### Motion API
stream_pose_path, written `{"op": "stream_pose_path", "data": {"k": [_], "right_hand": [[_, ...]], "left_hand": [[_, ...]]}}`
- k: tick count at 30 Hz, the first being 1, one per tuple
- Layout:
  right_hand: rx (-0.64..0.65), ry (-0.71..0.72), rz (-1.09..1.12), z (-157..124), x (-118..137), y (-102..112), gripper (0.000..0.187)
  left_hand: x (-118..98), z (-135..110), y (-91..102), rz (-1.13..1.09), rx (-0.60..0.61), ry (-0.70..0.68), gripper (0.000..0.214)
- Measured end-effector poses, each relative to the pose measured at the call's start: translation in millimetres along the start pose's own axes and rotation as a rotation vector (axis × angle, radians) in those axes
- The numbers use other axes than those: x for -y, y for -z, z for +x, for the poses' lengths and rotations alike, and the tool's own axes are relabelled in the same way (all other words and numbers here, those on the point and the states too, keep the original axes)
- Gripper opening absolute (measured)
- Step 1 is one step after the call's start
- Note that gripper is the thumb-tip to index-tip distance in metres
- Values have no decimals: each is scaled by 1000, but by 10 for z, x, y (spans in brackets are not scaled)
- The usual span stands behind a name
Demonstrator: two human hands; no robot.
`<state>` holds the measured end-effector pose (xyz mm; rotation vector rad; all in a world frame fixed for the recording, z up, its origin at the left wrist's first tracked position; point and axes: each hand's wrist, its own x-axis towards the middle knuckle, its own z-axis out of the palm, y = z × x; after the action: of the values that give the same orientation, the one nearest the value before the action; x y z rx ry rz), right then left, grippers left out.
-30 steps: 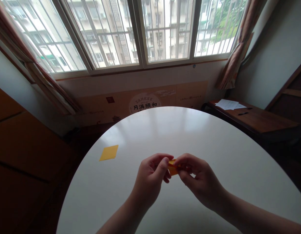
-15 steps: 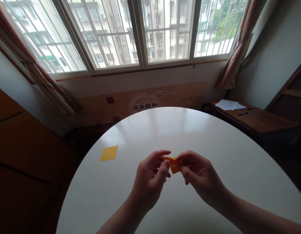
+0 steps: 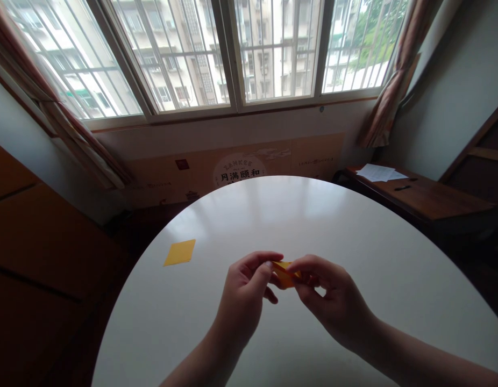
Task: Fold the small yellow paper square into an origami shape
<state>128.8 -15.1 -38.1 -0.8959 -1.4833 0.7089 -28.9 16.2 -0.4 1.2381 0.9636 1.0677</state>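
Above the round white table (image 3: 354, 231), my left hand (image 3: 244, 298) and my right hand (image 3: 332, 301) meet over a small folded orange paper (image 3: 284, 273). Both pinch it between thumb and fingertips, the left from its left side, the right from its right side. Most of the paper is hidden by the fingers. A flat yellow paper sheet (image 3: 180, 252) lies on the table to the left, well apart from my hands.
A dark wooden side table (image 3: 430, 199) at the right carries white papers (image 3: 380, 172) and a pen (image 3: 402, 187). A barred window (image 3: 241, 54) with curtains runs along the far wall. A printed cardboard panel (image 3: 241, 166) leans below it. A wooden cabinet (image 3: 39, 258) stands left.
The paper was briefly spread a little wider between my fingertips, then my fingers closed in on it again. Both hands stay at the same spot above the table.
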Motion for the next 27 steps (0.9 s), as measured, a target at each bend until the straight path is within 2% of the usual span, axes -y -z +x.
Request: {"op": "stream_pose_path", "data": {"k": [8,16,27], "right_hand": [[22,23,7,-2,47,-13,34],[13,27,-29,4,53,-25,32],[9,-1,-21,10,60,-25,26]], "left_hand": [[19,-16,0,67,-14,-67,20],[23,-3,-10,35,-33,-46,18],[18,-18,7,-28,41,-30,31]]}}
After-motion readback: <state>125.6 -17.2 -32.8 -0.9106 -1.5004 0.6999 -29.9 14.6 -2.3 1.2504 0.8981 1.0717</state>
